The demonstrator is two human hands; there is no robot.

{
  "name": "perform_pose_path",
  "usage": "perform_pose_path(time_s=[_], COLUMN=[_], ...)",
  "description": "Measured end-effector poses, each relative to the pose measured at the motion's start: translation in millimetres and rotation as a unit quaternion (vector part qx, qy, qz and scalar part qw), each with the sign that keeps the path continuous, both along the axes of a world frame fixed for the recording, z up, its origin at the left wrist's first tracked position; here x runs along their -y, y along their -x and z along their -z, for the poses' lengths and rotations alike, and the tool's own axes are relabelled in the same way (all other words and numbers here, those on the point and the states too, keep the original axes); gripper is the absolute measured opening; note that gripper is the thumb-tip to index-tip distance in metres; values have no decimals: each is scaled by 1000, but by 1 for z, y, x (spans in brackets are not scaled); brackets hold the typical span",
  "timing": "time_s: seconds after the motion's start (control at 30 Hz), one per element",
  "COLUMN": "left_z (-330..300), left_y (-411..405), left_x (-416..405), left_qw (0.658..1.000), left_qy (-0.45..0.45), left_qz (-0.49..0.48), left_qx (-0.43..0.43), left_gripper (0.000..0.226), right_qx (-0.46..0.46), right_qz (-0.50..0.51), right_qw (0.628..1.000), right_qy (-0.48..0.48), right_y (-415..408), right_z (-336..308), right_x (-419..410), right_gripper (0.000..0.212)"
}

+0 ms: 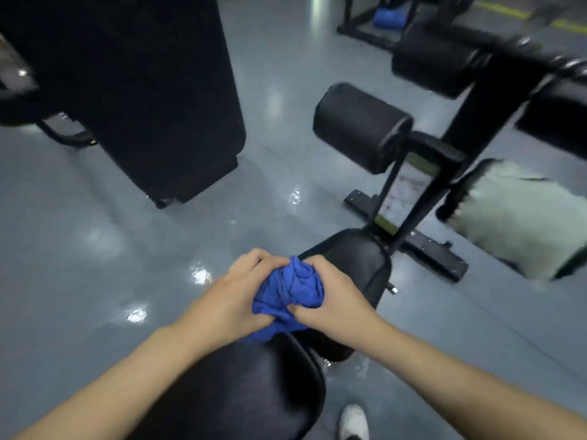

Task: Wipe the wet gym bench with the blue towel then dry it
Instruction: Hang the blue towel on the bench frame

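A bunched blue towel (pixel 290 293) is held between both my hands above the black gym bench (pixel 241 385). My left hand (pixel 235 296) grips its left side with curled fingers, and my right hand (pixel 330 296) grips its right side, thumb pressed into the cloth. The bench's smaller seat pad (pixel 359 265) lies just beyond the towel, under my right hand. The long glossy pad runs from below the towel towards me.
Black foam leg rollers (pixel 359 128) and the bench frame (pixel 409 246) stand ahead on the right. A second black bench (pixel 152 90) stands at the upper left. The grey floor (pixel 95 249) shows wet patches. A pale green cloth (pixel 521 217) lies on the right. My white shoe (pixel 354 422) is beside the bench.
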State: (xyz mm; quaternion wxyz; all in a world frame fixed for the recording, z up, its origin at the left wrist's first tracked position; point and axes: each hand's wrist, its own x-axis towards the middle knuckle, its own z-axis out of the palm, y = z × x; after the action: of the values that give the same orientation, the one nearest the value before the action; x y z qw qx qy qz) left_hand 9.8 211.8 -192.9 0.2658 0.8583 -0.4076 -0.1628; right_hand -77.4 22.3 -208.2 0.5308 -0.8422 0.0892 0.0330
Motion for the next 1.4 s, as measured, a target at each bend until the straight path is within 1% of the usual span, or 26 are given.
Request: perform_pose_path(time_s=[0.07,0.2,0.33,0.47,0.6,0.63,0.7,0.77,0.8,0.87,0.93,1.03,1.13,1.23,1.3,1.4], left_z=[-40,-109,-153,-152,-115,-103,-76,-55,-50,-39,-41,-44,-49,-50,-48,-43], left_y=[-3,-17,-41,-74,-108,-115,-127,-133,-134,-143,-144,-148,-151,-154,-154,-148], left_x=[54,158,246,311,355,363,377,383,383,388,385,376,366,359,356,356], left_qw=[999,990,980,977,980,982,988,991,990,988,987,985,985,987,988,986], left_qy=[9,42,77,92,97,88,38,-25,-41,-54,-52,-41,-25,-16,-12,-5], left_qz=[48,125,149,134,101,91,85,98,109,123,133,145,142,133,124,97], left_qx=[7,59,111,136,144,142,123,84,81,81,75,79,92,89,96,134], left_gripper=[70,71,73,70,68,68,74,87,92,97,103,105,102,82,69,65], right_qx=[6,39,93,115,108,96,40,-25,-43,-57,-54,-27,-19,-29,-37,-45], right_qz=[34,100,148,151,151,146,118,72,58,56,61,58,56,23,3,-14], right_qw=[999,991,981,975,970,970,972,974,976,981,980,973,971,967,956,945], right_qy=[33,75,87,116,159,170,198,214,205,177,183,220,233,253,291,324], right_y=[13,24,10,-29,-70,-79,-92,-96,-93,-92,-86,-89,-91,-94,-97,-101], right_z=[-44,-115,-154,-156,-124,-114,-93,-73,-68,-54,-53,-57,-61,-57,-53,-52], right_x=[48,137,213,277,323,331,343,348,347,351,352,353,349,341,335,332], right_gripper=[37,37,39,42,46,47,54,61,64,73,80,75,73,71,71,74])
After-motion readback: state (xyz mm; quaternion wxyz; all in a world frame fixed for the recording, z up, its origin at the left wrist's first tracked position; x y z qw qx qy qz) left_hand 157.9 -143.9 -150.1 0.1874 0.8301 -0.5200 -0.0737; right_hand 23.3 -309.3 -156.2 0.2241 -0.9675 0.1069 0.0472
